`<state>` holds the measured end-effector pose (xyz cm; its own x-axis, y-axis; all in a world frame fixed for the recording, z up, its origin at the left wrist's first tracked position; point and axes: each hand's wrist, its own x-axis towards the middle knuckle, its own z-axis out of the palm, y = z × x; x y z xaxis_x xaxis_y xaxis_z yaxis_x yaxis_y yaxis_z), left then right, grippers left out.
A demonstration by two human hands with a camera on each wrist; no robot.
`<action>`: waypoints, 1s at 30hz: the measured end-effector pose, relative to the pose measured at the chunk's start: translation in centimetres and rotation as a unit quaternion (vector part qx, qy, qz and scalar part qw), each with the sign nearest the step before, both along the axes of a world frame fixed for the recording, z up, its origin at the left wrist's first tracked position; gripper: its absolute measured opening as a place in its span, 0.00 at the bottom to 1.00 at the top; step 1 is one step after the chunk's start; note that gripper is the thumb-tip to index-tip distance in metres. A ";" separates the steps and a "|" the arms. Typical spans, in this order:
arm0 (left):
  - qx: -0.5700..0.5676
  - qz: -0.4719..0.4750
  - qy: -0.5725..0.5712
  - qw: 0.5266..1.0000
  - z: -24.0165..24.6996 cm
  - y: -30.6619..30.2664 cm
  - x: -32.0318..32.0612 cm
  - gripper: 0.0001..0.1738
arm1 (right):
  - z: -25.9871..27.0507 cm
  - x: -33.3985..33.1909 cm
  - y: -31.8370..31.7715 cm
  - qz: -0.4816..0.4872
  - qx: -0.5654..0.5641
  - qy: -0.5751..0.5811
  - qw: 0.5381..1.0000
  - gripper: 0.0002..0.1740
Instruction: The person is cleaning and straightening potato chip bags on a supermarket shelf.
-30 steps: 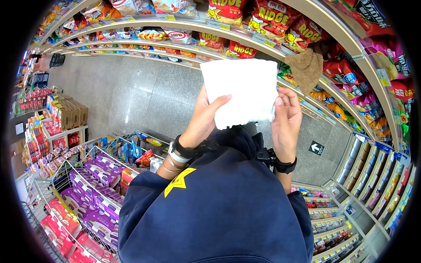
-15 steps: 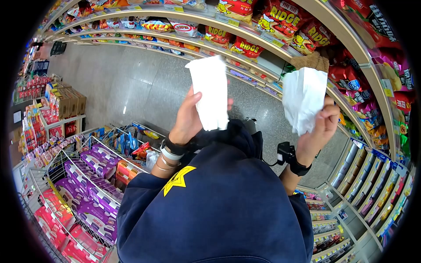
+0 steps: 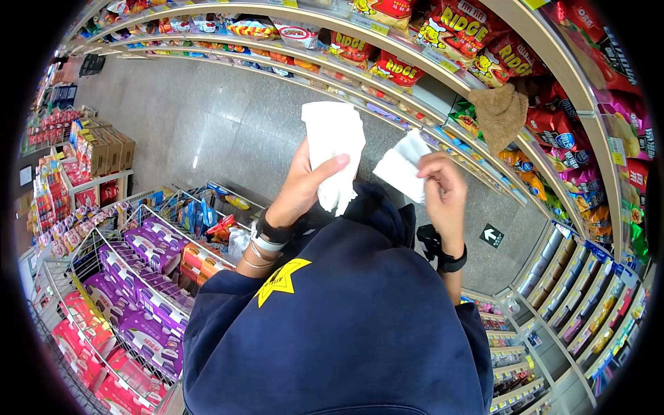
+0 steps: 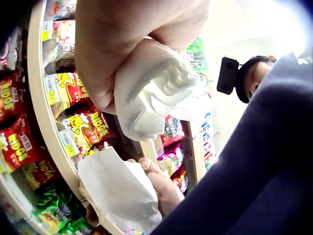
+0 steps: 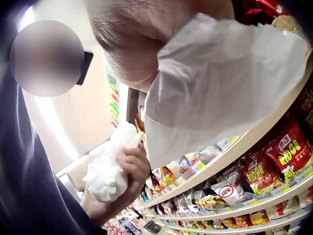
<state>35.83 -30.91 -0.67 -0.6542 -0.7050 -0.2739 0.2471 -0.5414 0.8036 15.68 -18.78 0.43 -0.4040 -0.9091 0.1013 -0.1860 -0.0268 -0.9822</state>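
Observation:
My left hand grips a thick wad of white tissues, its thumb lying across the front. Seen from below in the left wrist view, the wad shows many folded layers at its end. To the right, my right hand pinches a thinner white tissue between thumb and fingers. That tissue spreads out as a thin, creased sheet in the right wrist view. A gap separates the two hands. Past the right hand, a brown cloth hangs over the shelf edge.
Curved-looking shelves full of snack bags, including red RIDGE bags, run along the front and right. Wire baskets with purple packs stand at the left. Grey floor lies between, with an arrow sign on it.
The right hand drew a tissue away from the wad, swung out right toward the shelf and brown cloth, then came back closer to the left hand. The left hand kept its wad.

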 end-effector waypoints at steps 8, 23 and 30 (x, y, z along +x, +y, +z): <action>-0.035 -0.081 0.088 0.992 -4.1 -0.7 4.3 0.20 | 0.1 2.5 -3.0 0.188 0.161 0.232 0.941 0.11; -0.263 -0.363 0.071 0.891 1.5 0.8 9.2 0.23 | -13.8 0.6 -3.1 0.347 0.063 0.440 0.826 0.14; -0.085 -0.513 0.116 0.846 3.1 -0.9 10.4 0.42 | -18.0 5.2 -3.0 0.394 0.155 0.053 0.904 0.11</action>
<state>46.28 -31.77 2.41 -0.9679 0.2513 -0.0060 -0.1215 -0.4470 0.8863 20.91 -21.74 -17.57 0.3791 -0.9018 -0.2074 -0.3220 0.0816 -0.9432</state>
